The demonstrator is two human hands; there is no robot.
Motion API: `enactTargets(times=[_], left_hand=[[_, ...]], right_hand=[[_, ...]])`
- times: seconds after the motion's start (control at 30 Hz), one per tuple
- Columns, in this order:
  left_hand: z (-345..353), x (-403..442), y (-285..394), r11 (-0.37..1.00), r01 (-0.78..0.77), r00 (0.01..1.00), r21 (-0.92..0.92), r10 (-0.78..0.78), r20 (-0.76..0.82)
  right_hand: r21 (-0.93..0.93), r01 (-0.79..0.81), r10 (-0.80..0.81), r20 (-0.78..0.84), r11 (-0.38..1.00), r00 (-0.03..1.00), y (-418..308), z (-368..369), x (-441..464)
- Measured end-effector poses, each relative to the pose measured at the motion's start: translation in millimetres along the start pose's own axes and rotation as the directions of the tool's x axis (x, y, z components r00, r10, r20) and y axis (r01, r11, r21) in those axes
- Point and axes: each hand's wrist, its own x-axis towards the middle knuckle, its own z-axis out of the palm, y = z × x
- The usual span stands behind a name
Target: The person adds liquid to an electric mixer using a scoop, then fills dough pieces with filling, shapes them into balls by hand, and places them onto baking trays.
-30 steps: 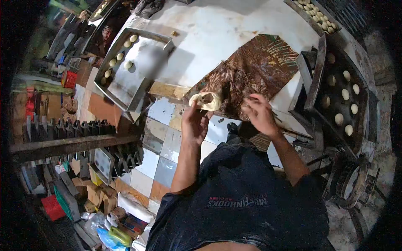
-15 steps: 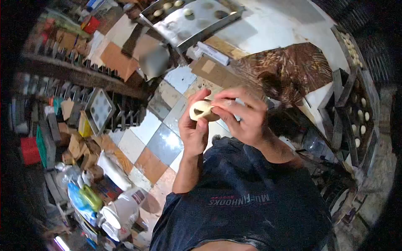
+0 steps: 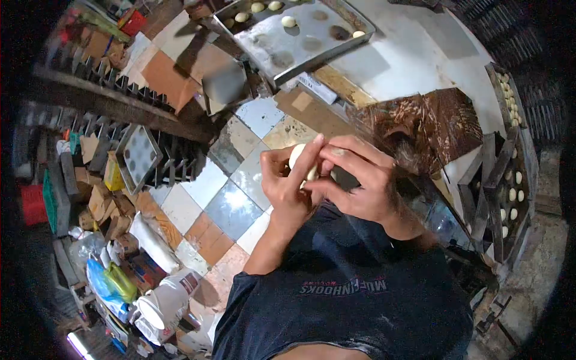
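Note:
A pale piece of dough [image 3: 296,157] is held between my two hands in front of my chest, mostly covered by the fingers. My left hand [image 3: 291,183] is wrapped round it. The fingers of my right hand [image 3: 363,180] pinch at its near right side, and the fingertips of both hands meet. Beyond the hands, a crumpled brown sheet with dark filling [image 3: 414,135] lies on the white table. At the table's left end, a metal tray [image 3: 327,59] bears several round dough balls [image 3: 288,21].
At the right stand stacked dark trays [image 3: 501,198] with dough balls. A long tray of dough balls [image 3: 511,99] lies at the far right. On the left are a tray rack [image 3: 138,157], cardboard boxes [image 3: 103,201] and a white bucket [image 3: 168,300]. Tiles [image 3: 234,207] cover the floor.
Both hands came together around the dough, whose opening showed earlier and is now hidden by fingers. The view has turned, shifting the table and brown sheet to the right.

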Motion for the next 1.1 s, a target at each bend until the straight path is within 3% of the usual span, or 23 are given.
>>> enactTargets(times=[0.07, 0.1, 0.13, 0.17, 0.2, 0.23, 0.27, 0.33, 0.4, 0.47, 0.53, 0.63, 0.67, 0.73, 0.8, 0.87, 0.9, 0.93, 0.97, 1.0, 1.03, 1.07, 1.1], left_hand=[[8.8, 24.5, -9.9, 0.990, -0.050, 0.998, -0.128, 0.053, 0.018], [22.7, 37.0, -6.5, 0.889, 0.124, 0.991, -0.440, -0.135, 0.008], [27.8, 49.0, -10.7, 0.898, 0.112, 0.993, -0.425, -0.119, 0.011], [32.6, 57.1, -15.6, 0.629, 0.250, 0.966, -0.736, -0.213, 0.146], [38.4, 66.4, -20.2, 0.242, 0.366, 0.919, -0.899, -0.243, 0.309], [46.4, 77.0, -22.8, 0.362, 0.325, 0.942, -0.874, -0.206, 0.265], [56.9, 86.7, -25.1, 0.304, 0.287, 0.956, -0.908, -0.148, 0.252], [76.5, 101.0, -36.6, 0.555, 0.144, 0.989, -0.819, -0.105, 0.102], [82.9, 124.6, -43.1, 0.800, -0.092, 0.992, -0.594, 0.128, 0.019], [94.2, 146.8, -44.5, 0.776, -0.207, 0.977, -0.596, 0.190, -0.091], [104.3, 159.8, -41.1, 0.814, -0.141, 0.979, -0.563, 0.030, -0.201], [118.2, 180.5, -47.1, 0.743, -0.061, 0.993, -0.666, -0.021, -0.115], [121.5, 188.2, -45.2, 0.662, 0.013, 0.996, -0.750, -0.077, -0.051], [126.9, 204.2, -65.1, 0.530, 0.213, 0.969, -0.821, -0.009, 0.246], [132.0, 227.3, -90.0, 0.615, 0.116, 0.938, -0.780, 0.189, 0.289], [133.9, 249.6, -109.0, 0.675, -0.054, 0.960, -0.736, 0.237, 0.147], [129.6, 252.9, -125.3, 0.686, -0.014, 0.964, -0.727, 0.202, 0.172], [126.8, 254.7, -141.7, 0.697, 0.023, 0.968, -0.717, 0.165, 0.192], [130.9, 256.5, -157.6, 0.654, 0.034, 0.983, -0.756, 0.115, 0.144], [117.6, 261.4, -163.8, 0.890, 0.145, 0.949, -0.432, -0.001, 0.315], [116.9, 258.4, -182.0, 0.940, 0.058, 0.933, -0.337, 0.069, 0.353], [118.3, 252.4, -201.8, 0.872, 0.237, 0.863, -0.428, 0.013, 0.505], [119.5, 246.2, -221.5, 0.781, 0.427, 0.766, -0.456, -0.045, 0.641]], right_hand=[[0.064, -0.005, 0.009, -0.055, 0.998, 0.998, 21.8, -1.4, 14.0], [0.010, 0.116, -0.114, -0.097, 0.993, 0.989, 34.6, -6.2, 25.5], [-0.049, 0.233, -0.237, -0.137, 0.971, 0.962, 45.4, -10.5, 39.0], [-0.045, 0.214, -0.219, -0.167, 0.976, 0.961, 52.6, -15.9, 51.6], [-0.038, 0.217, -0.220, -0.188, 0.975, 0.957, 55.6, -24.5, 64.1], [0.001, 0.130, -0.127, -0.214, 0.992, 0.969, 57.1, -35.0, 75.9], [0.039, 0.040, -0.030, -0.234, 0.998, 0.972, 61.9, -43.0, 83.9], [0.130, -0.008, 0.036, -0.212, 0.991, 0.977, 78.0, -50.5, 88.9], [0.304, -0.077, 0.117, -0.117, 0.949, 0.986, 94.0, -53.8, 94.5], [0.318, 0.155, -0.069, -0.264, 0.935, 0.962, 106.8, -47.7, 102.2], [0.259, 0.099, -0.026, -0.272, 0.961, 0.962, 100.9, -47.4, 114.3], [0.070, 0.218, -0.174, -0.396, 0.973, 0.901, 126.3, -38.3, 122.4], [0.122, 0.208, -0.128, -0.471, 0.970, 0.873, 131.3, -34.3, 127.3], [0.332, 0.198, -0.014, -0.483, 0.922, 0.875, 143.6, -28.6, 139.6], [0.299, 0.080, 0.027, -0.337, 0.951, 0.941, 158.8, -19.7, 150.5], [0.209, -0.222, 0.251, -0.123, 0.952, 0.960, 158.0, -18.2, 166.0], [0.110, -0.063, 0.074, -0.106, 0.992, 0.992, 171.2, -16.7, 178.7], [-0.026, -0.060, 0.059, -0.045, 0.998, 0.997, 173.0, -15.7, 183.2], [-0.056, -0.157, 0.148, -0.145, 0.986, 0.978, 170.8, -8.3, 188.7], [-0.082, -0.249, 0.223, -0.244, 0.965, 0.944, 168.4, 0.8, 195.7], [-0.089, -0.199, 0.170, -0.260, 0.976, 0.951, 172.0, 13.6, 202.5], [-0.095, -0.150, 0.118, -0.274, 0.984, 0.954, 176.3, 26.1, 208.5], [-0.172, -0.116, 0.095, -0.126, 0.978, 0.987, 181.4, 37.6, 216.6]])
